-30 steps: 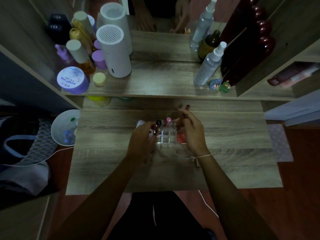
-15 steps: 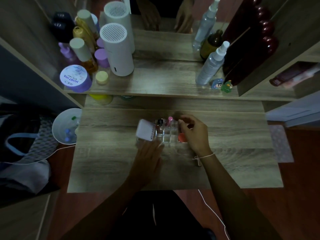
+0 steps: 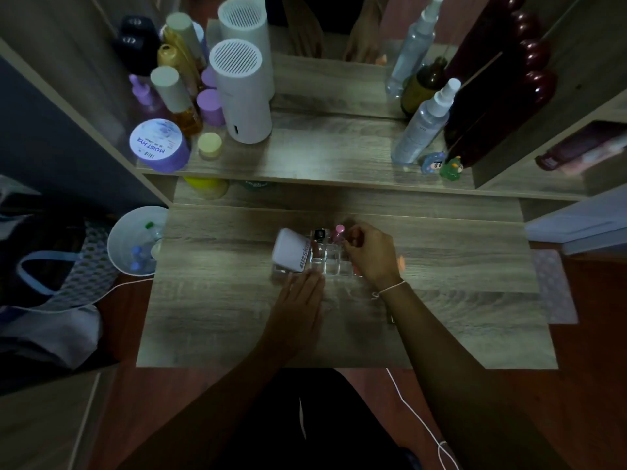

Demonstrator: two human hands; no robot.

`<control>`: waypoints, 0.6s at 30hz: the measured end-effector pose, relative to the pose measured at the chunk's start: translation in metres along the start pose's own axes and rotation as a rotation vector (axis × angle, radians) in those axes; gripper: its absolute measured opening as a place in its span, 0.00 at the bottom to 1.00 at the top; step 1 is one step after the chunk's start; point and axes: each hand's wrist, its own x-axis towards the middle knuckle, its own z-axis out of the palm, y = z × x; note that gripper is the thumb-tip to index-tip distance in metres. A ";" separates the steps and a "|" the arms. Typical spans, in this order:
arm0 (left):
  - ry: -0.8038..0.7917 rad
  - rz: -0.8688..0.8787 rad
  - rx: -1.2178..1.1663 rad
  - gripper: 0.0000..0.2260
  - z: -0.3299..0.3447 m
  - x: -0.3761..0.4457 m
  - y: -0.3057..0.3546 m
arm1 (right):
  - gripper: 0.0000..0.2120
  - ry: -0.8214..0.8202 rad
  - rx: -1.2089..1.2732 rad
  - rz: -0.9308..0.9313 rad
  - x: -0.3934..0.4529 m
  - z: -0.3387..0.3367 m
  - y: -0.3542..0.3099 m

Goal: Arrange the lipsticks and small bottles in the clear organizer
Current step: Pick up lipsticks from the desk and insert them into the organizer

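Clear plastic, the organizer (image 3: 334,266) sits mid-tabletop (image 3: 220,300) between both hands. The left hand (image 3: 298,300) lies flat and released, fingertips touching its near-left corner beside a white tube (image 3: 291,251) that leans tilted in the left compartment. The right hand (image 3: 371,252) curls over the right side, fingers pinched near the back row; whether it grips anything cannot be told. A black-capped bottle (image 3: 319,234) and a pink-capped lipstick (image 3: 338,230) stand upright in the rear cells, just left of the right hand, which is nearer them.
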 end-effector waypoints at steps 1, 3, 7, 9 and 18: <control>-0.011 -0.003 0.001 0.24 0.000 0.000 0.000 | 0.09 0.003 0.003 0.004 0.000 0.000 0.000; -0.024 -0.003 -0.002 0.24 0.000 0.000 0.001 | 0.09 0.022 0.013 0.010 -0.001 -0.001 0.000; -0.016 -0.017 -0.049 0.25 0.002 -0.003 0.002 | 0.10 0.071 0.044 0.012 -0.004 -0.005 0.002; -0.015 -0.014 -0.057 0.25 0.002 -0.004 0.002 | 0.13 0.091 0.056 0.016 -0.007 -0.009 0.003; -0.010 0.023 -0.034 0.24 0.000 -0.006 0.005 | 0.12 0.307 0.169 0.040 -0.042 -0.046 0.023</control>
